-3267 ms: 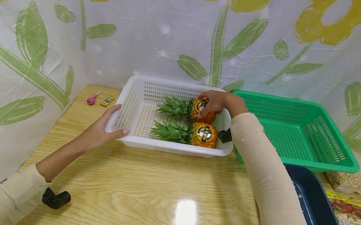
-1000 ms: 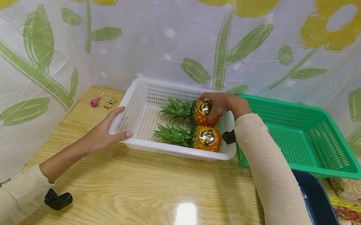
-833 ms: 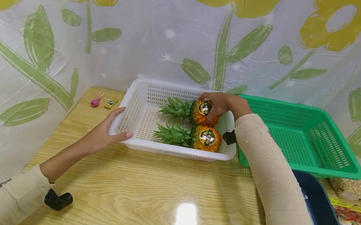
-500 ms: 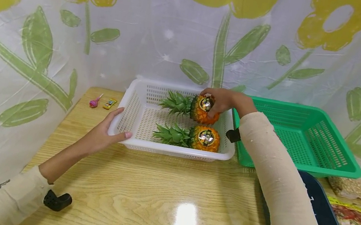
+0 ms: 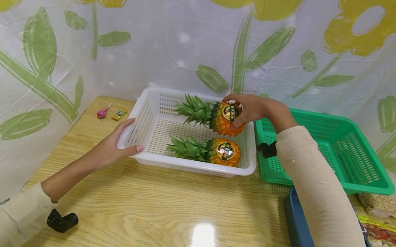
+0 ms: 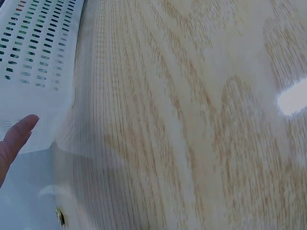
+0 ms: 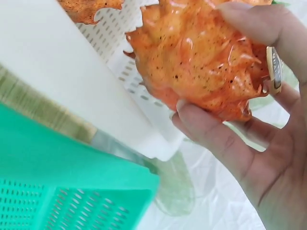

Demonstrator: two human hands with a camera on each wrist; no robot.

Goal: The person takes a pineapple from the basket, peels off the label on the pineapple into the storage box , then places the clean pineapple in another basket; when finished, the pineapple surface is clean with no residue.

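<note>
My right hand (image 5: 249, 109) grips an orange pineapple (image 5: 223, 119) with a round label and green crown, lifted just above the far right corner of the white perforated basket (image 5: 145, 155). In the right wrist view my fingers (image 7: 216, 139) curl under the fruit (image 7: 201, 62), the thumb over its top. A second pineapple (image 5: 222, 151) lies on its side on the basket floor near the front wall. My left hand (image 5: 115, 149) holds the basket's front left corner, thumb (image 6: 17, 136) on the outer wall.
A green basket (image 5: 334, 153) stands just right of the white one. A dark blue bin (image 5: 300, 241) sits at the table's right front, with snack bags (image 5: 394, 243) beyond. A pink lollipop (image 5: 101, 111) and small yellow packet (image 5: 118, 113) lie far left.
My right hand has raised the far pineapple off the basket floor and drawn it up and slightly right. The left hand has stayed on the basket's corner.
</note>
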